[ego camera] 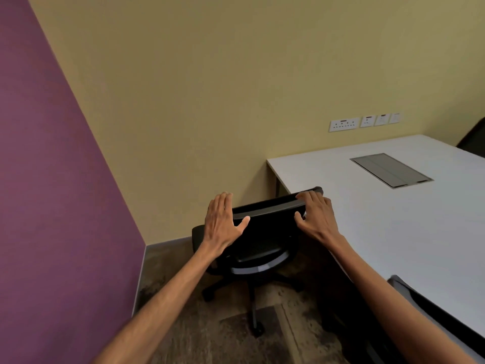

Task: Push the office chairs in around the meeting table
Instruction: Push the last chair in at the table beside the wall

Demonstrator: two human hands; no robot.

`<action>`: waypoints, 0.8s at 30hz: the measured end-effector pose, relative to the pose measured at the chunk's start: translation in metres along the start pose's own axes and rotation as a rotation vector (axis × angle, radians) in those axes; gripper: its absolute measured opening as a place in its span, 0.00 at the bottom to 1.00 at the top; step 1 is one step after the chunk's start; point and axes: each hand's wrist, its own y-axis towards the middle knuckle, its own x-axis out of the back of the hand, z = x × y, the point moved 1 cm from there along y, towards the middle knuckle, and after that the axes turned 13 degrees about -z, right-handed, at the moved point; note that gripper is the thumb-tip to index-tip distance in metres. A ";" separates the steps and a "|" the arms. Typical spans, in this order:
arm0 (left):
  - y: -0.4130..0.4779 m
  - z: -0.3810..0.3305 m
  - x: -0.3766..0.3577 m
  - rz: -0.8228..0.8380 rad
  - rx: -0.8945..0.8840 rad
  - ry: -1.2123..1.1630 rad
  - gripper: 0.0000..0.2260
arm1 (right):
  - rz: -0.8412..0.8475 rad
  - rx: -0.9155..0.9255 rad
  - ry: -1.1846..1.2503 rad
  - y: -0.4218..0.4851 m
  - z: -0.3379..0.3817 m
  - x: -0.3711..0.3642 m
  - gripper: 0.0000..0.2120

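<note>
A black office chair [265, 232] stands on the carpet beside the near-left corner of the white meeting table [367, 214], its backrest toward me. My left hand [223, 222] lies on the left end of the backrest's top rail, fingers over the top and thumb on the near side. On the right end of the same rail my right hand [316, 215] grips in the same way. The chair's seat points toward the yellow wall, and its wheeled base shows below.
A purple wall [52, 179] closes the left side and a yellow wall [236, 74] the far side. A grey cable hatch [391, 169] is set into the tabletop. Another black chair back [430, 308] rises at the table's near edge, and a third [472, 139] at far right.
</note>
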 end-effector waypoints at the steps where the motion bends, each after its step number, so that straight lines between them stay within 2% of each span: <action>1: 0.002 0.003 -0.004 0.013 -0.012 -0.006 0.37 | 0.027 0.009 -0.005 0.004 -0.001 -0.007 0.20; 9: 0.026 0.002 -0.048 0.149 -0.045 -0.129 0.32 | 0.222 0.065 -0.021 0.033 -0.015 -0.065 0.23; 13: 0.030 -0.002 -0.084 0.333 -0.054 -0.061 0.25 | 0.331 0.066 -0.040 0.047 -0.031 -0.093 0.13; 18: 0.061 0.007 -0.113 0.482 -0.081 0.067 0.16 | 0.424 0.122 -0.092 0.075 -0.054 -0.126 0.11; 23: 0.071 0.018 -0.124 0.505 -0.142 0.108 0.16 | 0.541 0.161 -0.188 0.087 -0.059 -0.138 0.03; 24: 0.072 0.020 -0.125 0.505 -0.155 0.119 0.16 | 0.549 0.153 -0.201 0.086 -0.058 -0.140 0.05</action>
